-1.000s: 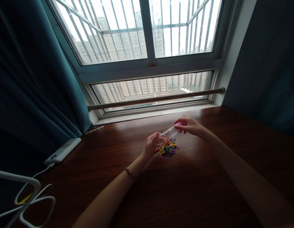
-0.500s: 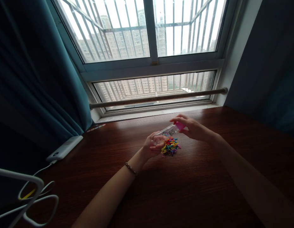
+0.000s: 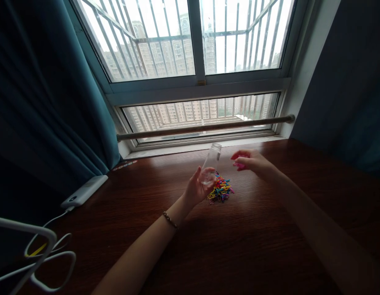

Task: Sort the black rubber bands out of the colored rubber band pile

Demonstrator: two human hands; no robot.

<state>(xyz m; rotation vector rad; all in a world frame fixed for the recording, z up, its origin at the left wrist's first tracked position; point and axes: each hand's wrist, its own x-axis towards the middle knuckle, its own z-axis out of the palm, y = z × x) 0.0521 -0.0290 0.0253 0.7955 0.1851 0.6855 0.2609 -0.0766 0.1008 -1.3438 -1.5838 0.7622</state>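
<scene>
My left hand (image 3: 197,186) grips the base of a small clear bottle (image 3: 211,162), which stands tilted with its open mouth up and away from me. My right hand (image 3: 253,161) hovers just right of the bottle's mouth, fingers pinched on a pink cap (image 3: 239,165). Below and between the hands lies a heap of small coloured clips (image 3: 221,190) on the dark wooden desk (image 3: 239,237). A bead bracelet circles my left wrist.
A white power bank (image 3: 84,190) with a cable lies at the desk's left edge. White hangers (image 3: 39,254) poke in at the lower left. A teal curtain (image 3: 48,102) hangs on the left, and the barred window (image 3: 196,61) with a rail runs behind the desk.
The pink cap has come off the bottle and moved right in my right hand. My left hand has tipped the bottle from lying sideways to nearly upright.
</scene>
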